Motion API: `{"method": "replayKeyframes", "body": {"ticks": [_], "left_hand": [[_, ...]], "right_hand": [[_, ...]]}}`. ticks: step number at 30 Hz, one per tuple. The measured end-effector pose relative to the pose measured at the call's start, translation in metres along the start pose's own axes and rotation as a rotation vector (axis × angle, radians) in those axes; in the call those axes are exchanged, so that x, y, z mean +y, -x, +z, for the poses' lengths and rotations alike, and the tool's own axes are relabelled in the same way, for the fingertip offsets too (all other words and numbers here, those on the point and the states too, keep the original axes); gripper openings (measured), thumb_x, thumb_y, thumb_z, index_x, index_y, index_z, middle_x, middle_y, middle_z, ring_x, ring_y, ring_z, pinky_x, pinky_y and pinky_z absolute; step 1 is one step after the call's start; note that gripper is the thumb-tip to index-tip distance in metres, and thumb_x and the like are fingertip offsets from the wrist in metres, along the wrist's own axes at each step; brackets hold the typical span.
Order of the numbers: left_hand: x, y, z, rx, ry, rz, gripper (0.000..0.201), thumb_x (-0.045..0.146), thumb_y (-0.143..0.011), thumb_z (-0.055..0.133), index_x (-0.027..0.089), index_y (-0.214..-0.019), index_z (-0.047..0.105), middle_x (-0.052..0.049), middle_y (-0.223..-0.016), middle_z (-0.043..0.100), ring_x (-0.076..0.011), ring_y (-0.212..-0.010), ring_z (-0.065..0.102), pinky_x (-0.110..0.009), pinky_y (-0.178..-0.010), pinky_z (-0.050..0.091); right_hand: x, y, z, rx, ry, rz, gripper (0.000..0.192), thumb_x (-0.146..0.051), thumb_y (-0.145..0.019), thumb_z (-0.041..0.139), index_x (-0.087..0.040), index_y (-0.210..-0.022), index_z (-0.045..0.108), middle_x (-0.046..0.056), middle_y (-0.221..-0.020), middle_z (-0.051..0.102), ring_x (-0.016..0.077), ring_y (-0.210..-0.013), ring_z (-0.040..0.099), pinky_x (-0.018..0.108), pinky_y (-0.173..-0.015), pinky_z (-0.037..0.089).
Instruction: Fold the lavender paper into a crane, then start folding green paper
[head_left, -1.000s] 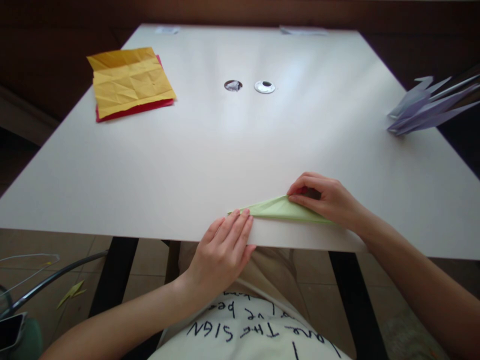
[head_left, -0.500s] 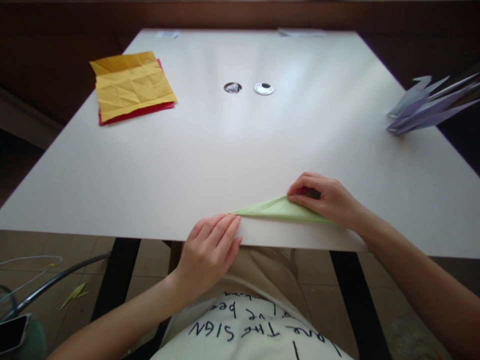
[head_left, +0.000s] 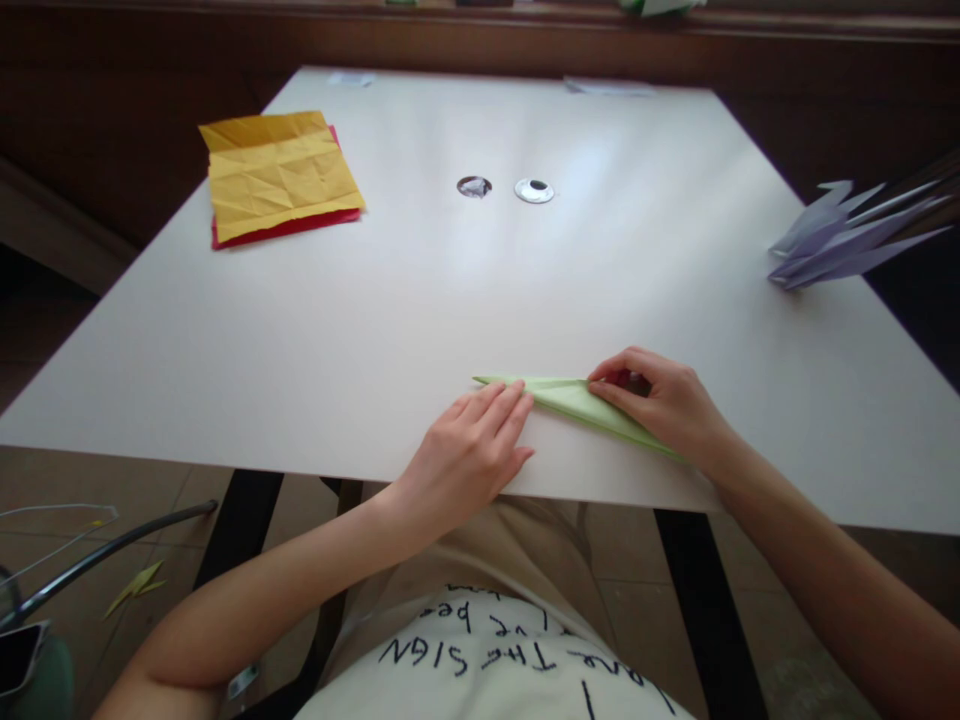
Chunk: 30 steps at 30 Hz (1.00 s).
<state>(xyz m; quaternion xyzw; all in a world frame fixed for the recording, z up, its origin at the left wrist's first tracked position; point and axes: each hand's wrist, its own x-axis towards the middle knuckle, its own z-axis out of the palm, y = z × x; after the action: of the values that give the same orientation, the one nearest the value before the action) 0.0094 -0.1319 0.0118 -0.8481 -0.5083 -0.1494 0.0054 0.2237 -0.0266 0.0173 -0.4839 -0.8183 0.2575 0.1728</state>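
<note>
A light green folded paper lies near the front edge of the white table, long and narrow with a pointed left tip. My left hand rests on it near that tip, palm down, with its fingers stretched out flat over the paper's lower edge. At the paper's upper edge, right of the middle, my right hand pinches it between thumb and index finger. The paper's right end runs partly under my right hand and is hidden there.
Yellow creased paper lies over a red sheet at the far left. Purple folded paper cranes stand at the right edge. Two round table fittings sit at the back. A yellow-green folded paper is on the floor.
The green paper has turned, its left tip swinging away from the table's front edge. My left hand has slid right and farther in along it. My right hand keeps its pinch.
</note>
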Motion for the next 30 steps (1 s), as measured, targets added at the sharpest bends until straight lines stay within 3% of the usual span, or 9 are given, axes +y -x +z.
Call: {"method": "replayKeyframes", "body": {"ticks": [5,12,18,25,30], "left_hand": [[0.001,-0.001,0.006,-0.041,-0.014,-0.055,0.049,0.037,-0.090,0.034,0.008,-0.128,0.038,-0.012,-0.135,0.040,-0.0248,-0.124,0.036,-0.038,-0.100,0.035],[0.002,0.007,0.008,-0.013,0.005,-0.070,0.047,0.033,-0.090,0.035,0.004,-0.126,0.040,-0.014,-0.133,0.043,-0.0231,-0.123,0.036,-0.035,-0.101,0.035],[-0.020,-0.007,0.003,0.077,0.042,-0.076,0.032,0.015,-0.087,0.041,0.010,-0.117,0.049,-0.010,-0.118,0.055,-0.0199,-0.109,0.048,-0.033,-0.094,0.042],[-0.040,-0.016,0.004,0.056,0.250,-0.009,0.021,0.013,-0.085,0.044,0.016,-0.101,0.058,-0.004,-0.101,0.063,-0.0160,-0.095,0.052,-0.028,-0.082,0.047],[-0.046,-0.020,0.002,0.055,0.371,-0.060,0.018,0.016,-0.083,0.049,0.016,-0.098,0.060,-0.004,-0.092,0.064,-0.0160,-0.089,0.054,-0.029,-0.079,0.047]], "right_hand": [[0.003,0.002,0.000,0.025,0.014,-0.011,0.014,-0.035,-0.076,0.056,-0.022,-0.077,0.060,0.002,-0.071,0.058,0.0139,-0.061,0.052,0.028,-0.054,0.040],[0.004,0.002,0.003,0.051,-0.019,-0.008,0.014,-0.034,-0.074,0.058,-0.021,-0.076,0.062,0.001,-0.069,0.058,0.0129,-0.059,0.051,0.026,-0.054,0.040],[0.006,0.001,0.002,0.020,-0.024,-0.032,0.011,-0.031,-0.075,0.058,-0.021,-0.076,0.062,0.000,-0.070,0.055,0.0128,-0.061,0.051,0.027,-0.058,0.041],[0.008,0.001,0.003,0.075,-0.017,-0.135,0.004,-0.026,-0.075,0.058,-0.022,-0.074,0.060,0.003,-0.088,0.056,0.0166,-0.081,0.055,0.030,-0.074,0.043],[0.005,0.001,0.001,0.048,-0.026,-0.134,0.005,-0.023,-0.079,0.052,-0.021,-0.076,0.055,0.002,-0.082,0.060,0.0161,-0.077,0.056,0.030,-0.071,0.043]]}}
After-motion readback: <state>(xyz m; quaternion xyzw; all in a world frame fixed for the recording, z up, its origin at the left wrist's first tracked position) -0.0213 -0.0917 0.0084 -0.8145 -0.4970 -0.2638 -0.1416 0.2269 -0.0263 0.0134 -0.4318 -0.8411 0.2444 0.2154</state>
